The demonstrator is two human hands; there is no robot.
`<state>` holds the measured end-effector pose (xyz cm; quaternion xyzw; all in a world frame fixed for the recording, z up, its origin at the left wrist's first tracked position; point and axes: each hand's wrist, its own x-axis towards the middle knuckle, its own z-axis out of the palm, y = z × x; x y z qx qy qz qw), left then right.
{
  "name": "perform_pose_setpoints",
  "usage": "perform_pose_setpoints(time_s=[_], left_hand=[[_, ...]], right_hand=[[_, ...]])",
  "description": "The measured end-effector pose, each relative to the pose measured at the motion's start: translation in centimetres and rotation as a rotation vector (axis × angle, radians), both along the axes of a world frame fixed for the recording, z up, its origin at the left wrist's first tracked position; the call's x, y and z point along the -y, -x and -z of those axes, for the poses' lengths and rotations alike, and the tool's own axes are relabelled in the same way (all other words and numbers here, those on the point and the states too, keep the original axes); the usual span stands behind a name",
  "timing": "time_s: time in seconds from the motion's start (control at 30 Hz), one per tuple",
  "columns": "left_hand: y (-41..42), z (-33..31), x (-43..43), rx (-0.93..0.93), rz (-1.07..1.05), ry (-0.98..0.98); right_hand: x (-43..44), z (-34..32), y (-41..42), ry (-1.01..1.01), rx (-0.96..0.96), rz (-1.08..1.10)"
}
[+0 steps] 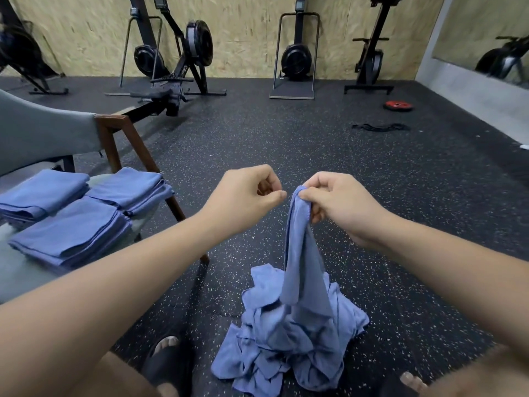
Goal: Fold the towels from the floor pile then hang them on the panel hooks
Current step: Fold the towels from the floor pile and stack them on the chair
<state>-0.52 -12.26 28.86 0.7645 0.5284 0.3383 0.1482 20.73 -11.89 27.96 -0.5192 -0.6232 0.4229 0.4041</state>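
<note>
Black exercise machines (183, 67) are standing along the far edge of the floor (286, 144), against a wood-chip wall (243, 32). One slanted bar has pale letters on it, but they are too blurry to read.

The right hand (337, 202) is pinching the top of a blue towel (300, 253) between thumb and curled fingers. The towel is soft and thin, with a stitched hem down one side. It is hanging straight down in a long bunched strip, and its bottom end is resting on the pile (286, 339). The pile is a crumpled heap of the same blue cloth, lying on the floor at the near edge, between the person's feet. A black sandal (166, 365) is showing just left of it.

The left hand (246, 193) is clenched with its thumb and first finger pressed together. It is holding nothing and is hovering just beside the towel's top, not touching it.

Three stacks of folded towels (71, 233) are lying flat on the seat of a grey chair (43, 130) with brown wooden legs, at the left edge of the floor.

The floor is dark rubber with white specks. Lots of it is lying bare between the hands and the machines. A red weight plate (398, 105) and a black strap (380, 127) are lying near the far right corner.
</note>
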Motion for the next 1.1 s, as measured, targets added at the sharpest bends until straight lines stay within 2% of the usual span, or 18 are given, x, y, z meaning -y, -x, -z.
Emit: perform_pose_setpoints(time_s=[0.17,0.27,0.37,0.43,0.53,0.67,0.73,0.83,1.0,1.1], left_hand=[[-1.9,1.0,1.6,-0.030,0.135,0.068],[-2.3,1.9,1.7,-0.150,0.135,0.106],[-1.9,2.3,1.1,-0.154,0.138,0.119],[-1.4,1.9,0.8,-0.095,0.117,0.129],[-0.5,1.2,0.1,0.050,0.074,0.180],[0.3,0.4,-0.3,0.323,0.087,0.274],[0.4,0.1,-0.3,0.397,0.113,0.304],[0.1,-0.2,0.1,0.475,0.163,0.362],[-0.9,-0.5,0.8,0.578,0.183,0.422],[-0.8,-0.8,0.9,0.671,0.176,0.458]], right_hand=[[0.1,-0.4,-0.2,0.082,-0.113,0.054],[0.0,-1.1,-0.4,0.110,-0.187,0.095],[-0.2,-1.7,-1.1,0.111,-0.261,0.139],[-0.4,-2.0,-1.8,0.121,-0.285,0.153],[-0.6,-2.0,-2.6,0.150,-0.221,0.133],[-0.1,-1.7,-2.9,0.231,0.006,0.008],[0.4,-1.3,-2.7,0.173,0.243,-0.098],[1.0,-0.8,-1.7,-0.018,0.576,-0.170],[2.2,-0.7,0.3,-0.423,0.463,-0.216],[2.4,-0.6,0.4,-0.434,0.339,-0.221]])
